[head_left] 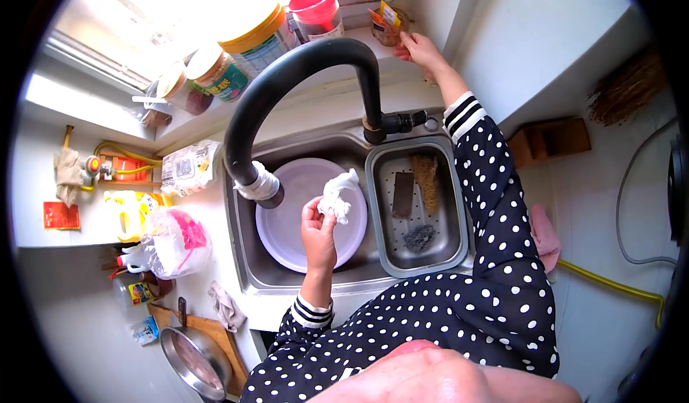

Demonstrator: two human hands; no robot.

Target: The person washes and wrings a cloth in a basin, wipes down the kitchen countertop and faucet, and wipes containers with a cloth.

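A crumpled white tissue or cloth (335, 196) is pinched in my left hand (318, 239), above a pale purple basin (276, 234) in the left sink bowl. Up at the windowsill, my right hand (423, 53) is stretched out to a small glass jar (385, 33) that holds orange and yellow packets. Its fingertips are at the jar's right side, with thumb and fingers close together; whether they grip it is hard to tell.
A black curved faucet (301, 53) arches over the sink. The right drain basket (402, 256) holds a brown block, a loofah and a dark scourer. Tubs and a red-lidded container (316, 12) line the sill. A steel pot (194, 360) stands lower left.
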